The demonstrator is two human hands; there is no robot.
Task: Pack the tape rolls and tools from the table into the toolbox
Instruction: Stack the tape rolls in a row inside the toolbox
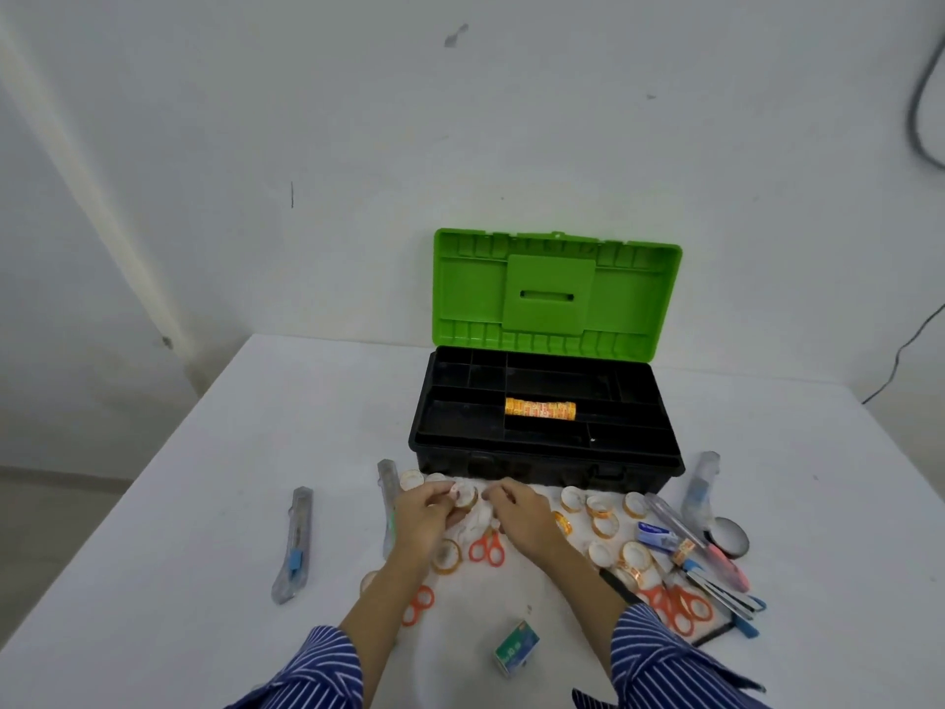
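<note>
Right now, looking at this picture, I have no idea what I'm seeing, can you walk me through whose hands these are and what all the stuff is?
There is no machine here, and only one picture. A person wears a camera on the head, so you look down over striped sleeves at their own two hands.

On the white table stands an open toolbox with a green lid; one stack of tape rolls already lies in its black tray.

The left hand grips a small tape roll. The right hand reaches in beside it with curled fingers; whether it holds anything I cannot tell.

Around them lie loose tape rolls, orange scissors, a utility knife, a black tape roll and a small green box.
</note>
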